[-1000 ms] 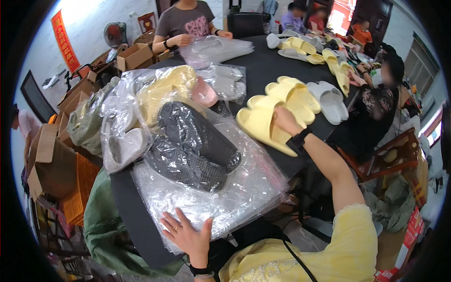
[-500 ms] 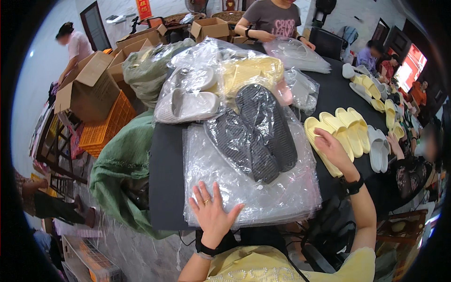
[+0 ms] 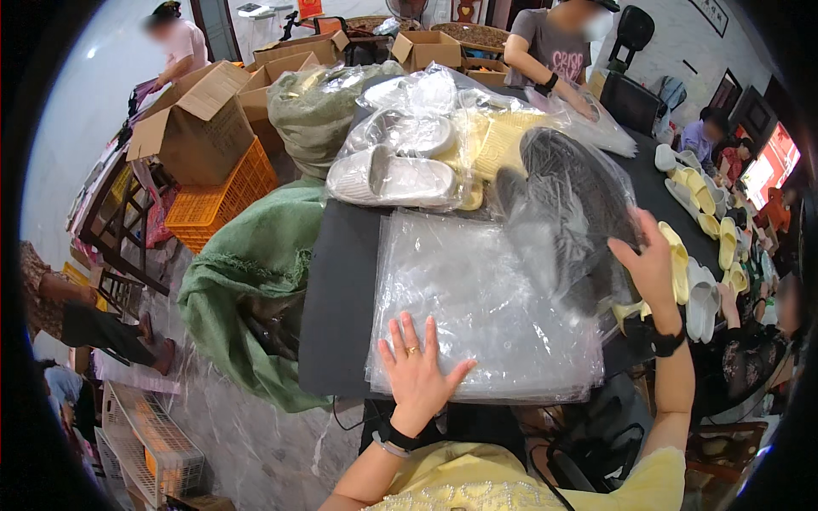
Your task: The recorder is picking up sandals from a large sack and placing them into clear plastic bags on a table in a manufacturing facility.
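My left hand (image 3: 417, 370) lies flat with fingers spread on a stack of clear plastic bags (image 3: 460, 281) at the near table edge. My right hand (image 3: 652, 264) is at the right edge of a bagged pair of black slippers (image 3: 562, 204), thumb and fingers apart. Its fingertips meet or overlap the bag's edge; I cannot tell whether they press on it. The black pair is blurred and tilted, lying over the right part of the stack. Behind it are bagged white slippers (image 3: 392, 179) and bagged yellow slippers (image 3: 503, 145).
Yellow slippers (image 3: 675, 260) and light grey slippers (image 3: 702, 298) line the table's right side, where other people sit. A person (image 3: 545, 51) across the table handles clear bags. Left of the table are a green sack (image 3: 230, 289), an orange crate (image 3: 221, 200) and cardboard boxes (image 3: 200, 119).
The bagged black slippers have shifted right across the stack and tilted. My right hand has moved from over the yellow slippers to the bag's edge. My left hand stays on the stack. The view has shifted.
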Demonstrator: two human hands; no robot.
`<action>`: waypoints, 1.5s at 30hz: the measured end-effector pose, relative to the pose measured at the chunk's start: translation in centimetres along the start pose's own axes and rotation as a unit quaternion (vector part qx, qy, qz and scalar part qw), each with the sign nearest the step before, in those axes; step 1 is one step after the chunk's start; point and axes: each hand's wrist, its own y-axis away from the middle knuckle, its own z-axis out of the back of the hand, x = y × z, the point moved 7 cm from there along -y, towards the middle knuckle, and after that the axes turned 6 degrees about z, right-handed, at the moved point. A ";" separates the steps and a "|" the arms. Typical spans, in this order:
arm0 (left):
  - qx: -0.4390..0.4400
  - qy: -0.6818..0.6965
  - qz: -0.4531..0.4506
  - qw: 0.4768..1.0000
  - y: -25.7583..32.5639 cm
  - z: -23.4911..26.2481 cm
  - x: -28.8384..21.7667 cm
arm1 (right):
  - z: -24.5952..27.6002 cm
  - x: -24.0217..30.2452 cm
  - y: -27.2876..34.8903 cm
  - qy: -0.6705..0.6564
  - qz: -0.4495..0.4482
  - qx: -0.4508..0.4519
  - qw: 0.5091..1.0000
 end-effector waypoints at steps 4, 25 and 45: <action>0.018 -0.002 0.005 1.000 -0.2 0.0 0.1 | -0.3 6.9 2.7 0.219 0.237 0.050 0.945; -0.134 0.652 0.209 0.717 0.9 0.7 6.8 | -4.7 -10.8 11.4 0.052 -0.273 0.238 0.931; -0.156 0.354 0.110 0.916 0.0 1.7 6.3 | -3.3 -16.6 2.9 -0.428 -0.259 0.001 0.866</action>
